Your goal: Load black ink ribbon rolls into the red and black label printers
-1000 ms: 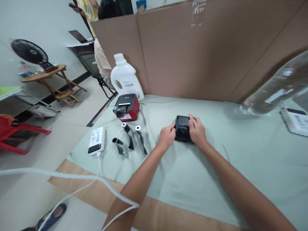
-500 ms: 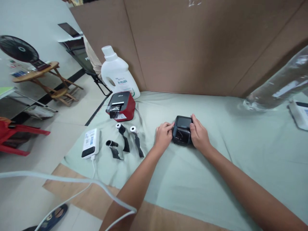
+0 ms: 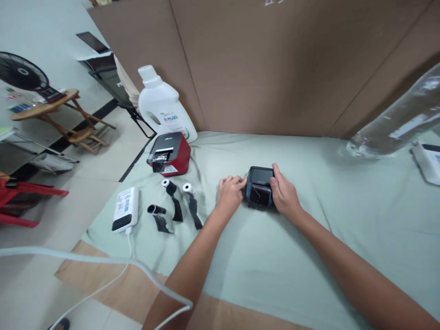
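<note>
A brown cardboard wall [image 3: 275, 64] closes off the back of the pale green cloth-covered surface [image 3: 309, 266]. At its far left corner stands a white plastic detergent jug [image 3: 161, 106], upright, with a red and black label printer [image 3: 169, 155] just in front of it. Nearer lie three small rolls trailing black ribbon [image 3: 173, 204], and left of them a white power bank [image 3: 125, 209] with a white cable [image 3: 103, 268] that runs off the near edge. A clear plastic bottle [image 3: 395, 123] lies tilted at the far right, beside a white device [image 3: 428, 160] at the frame's edge. Nothing lies between the arms and the middle of the surface.

There a small black box-shaped printer [image 3: 260, 194] rests on the cloth. The left hand [image 3: 229, 196], fingers curled, presses against its left side. The right hand [image 3: 283, 195] cups its right side, thumb on its front edge. The two hands clasp it between them.
</note>
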Motion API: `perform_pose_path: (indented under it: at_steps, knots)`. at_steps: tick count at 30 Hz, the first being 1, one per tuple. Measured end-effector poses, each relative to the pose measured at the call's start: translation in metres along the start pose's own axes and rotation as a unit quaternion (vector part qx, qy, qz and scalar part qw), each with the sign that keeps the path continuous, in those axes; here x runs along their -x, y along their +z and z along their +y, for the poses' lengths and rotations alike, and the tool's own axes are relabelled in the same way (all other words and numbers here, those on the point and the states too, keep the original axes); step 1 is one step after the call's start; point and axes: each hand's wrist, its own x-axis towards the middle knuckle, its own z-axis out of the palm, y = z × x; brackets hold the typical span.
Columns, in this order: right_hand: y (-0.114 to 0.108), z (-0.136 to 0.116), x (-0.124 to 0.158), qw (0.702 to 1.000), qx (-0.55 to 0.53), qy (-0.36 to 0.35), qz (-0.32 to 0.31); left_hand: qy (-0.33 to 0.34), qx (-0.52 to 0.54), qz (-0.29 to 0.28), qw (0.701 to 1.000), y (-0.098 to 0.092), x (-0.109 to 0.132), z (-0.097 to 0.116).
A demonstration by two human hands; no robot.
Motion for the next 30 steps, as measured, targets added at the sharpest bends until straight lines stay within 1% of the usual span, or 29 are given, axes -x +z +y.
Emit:
perform_pose_path:
  at_steps: [3,11,17,25,30]
  knots:
    - [0.0008,0.0009,0.0001,1.0,0.0,0.004,0.001,0.009,-0.014,0.0,1.0,0.0009,0.0,-0.0016]
    - [0.0019,0.002,-0.0002,1.0,0.018,0.012,0.007,-0.003,-0.024,-0.008,1.0,-0.0006,0.0003,0.0024]
    - [0.0017,0.0001,-0.0011,1.0,0.022,0.019,0.005,-0.003,-0.03,-0.003,1.0,-0.0001,0.0012,0.0029]
    - [0.0044,0.0058,-0.001,1.0,0.012,0.01,0.026,-0.008,-0.038,-0.009,0.999,0.0008,0.0009,0.0028]
    - [0.004,0.0053,-0.0013,0.999,0.028,0.026,0.016,-0.012,-0.032,-0.015,0.999,0.0001,-0.0008,0.0022]
